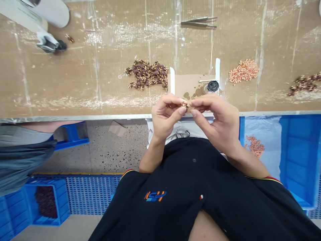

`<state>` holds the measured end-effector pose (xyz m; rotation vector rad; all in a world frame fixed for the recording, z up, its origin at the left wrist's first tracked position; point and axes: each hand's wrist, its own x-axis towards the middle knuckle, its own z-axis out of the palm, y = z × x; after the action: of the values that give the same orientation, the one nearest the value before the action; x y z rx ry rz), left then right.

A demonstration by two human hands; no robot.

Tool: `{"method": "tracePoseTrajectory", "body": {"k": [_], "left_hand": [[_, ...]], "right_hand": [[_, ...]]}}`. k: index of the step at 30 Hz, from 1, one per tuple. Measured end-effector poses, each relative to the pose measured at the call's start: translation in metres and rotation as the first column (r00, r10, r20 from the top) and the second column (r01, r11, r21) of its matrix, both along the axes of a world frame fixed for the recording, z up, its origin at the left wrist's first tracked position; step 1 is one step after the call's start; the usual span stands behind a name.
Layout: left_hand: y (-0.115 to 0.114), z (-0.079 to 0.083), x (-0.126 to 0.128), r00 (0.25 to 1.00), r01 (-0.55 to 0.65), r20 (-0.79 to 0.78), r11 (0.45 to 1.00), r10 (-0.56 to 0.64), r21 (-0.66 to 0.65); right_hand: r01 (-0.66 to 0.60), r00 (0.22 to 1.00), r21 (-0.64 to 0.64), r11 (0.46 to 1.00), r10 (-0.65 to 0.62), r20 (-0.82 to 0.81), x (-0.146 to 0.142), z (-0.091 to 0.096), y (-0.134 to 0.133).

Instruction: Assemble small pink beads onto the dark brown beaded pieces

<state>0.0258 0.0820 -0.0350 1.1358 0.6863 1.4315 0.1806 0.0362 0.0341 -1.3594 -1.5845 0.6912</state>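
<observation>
My left hand (165,115) and my right hand (215,117) meet at the near edge of the brown workbench (75,83). Both pinch one small brown and gold part (184,106) between thumb and fingertips. A heap of similar dark brown parts (147,74) lies on the bench just beyond my left hand. A pile of small pink pieces (243,71) sits beyond my right hand. Between them lies a cardboard pad (190,85) with a small round dark lid (213,86) on it.
Tweezers (199,22) lie at the far middle of the bench. More dark parts (303,83) sit far right. A white tool (47,40) is at far left. Blue crates (298,157) stand below the bench; another person's sleeve (22,154) is at left.
</observation>
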Motion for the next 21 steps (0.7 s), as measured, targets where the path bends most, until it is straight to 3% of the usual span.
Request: {"method": "tracePoseTrajectory", "body": {"k": [3,6,15,21], "left_hand": [[-0.001,0.0,0.002,1.0,-0.008,-0.017,1.0,0.008,0.02],[-0.004,0.002,0.006,0.999,-0.039,-0.037,0.999,0.039,0.008],[-0.012,0.015,0.004,0.992,-0.074,-0.102,0.997,0.071,-0.025],[-0.009,0.014,0.0,0.998,-0.012,-0.059,0.999,0.01,-0.041]], "right_hand": [[-0.018,0.978,-0.214,0.977,-0.027,-0.207,-0.001,0.0,0.0],[-0.079,0.934,-0.328,0.941,-0.045,-0.355,-0.002,0.0,0.002],[-0.08,0.923,-0.344,0.936,-0.06,-0.379,0.004,0.003,0.008],[-0.083,0.947,-0.334,0.939,-0.03,-0.319,0.004,0.006,0.006]]}}
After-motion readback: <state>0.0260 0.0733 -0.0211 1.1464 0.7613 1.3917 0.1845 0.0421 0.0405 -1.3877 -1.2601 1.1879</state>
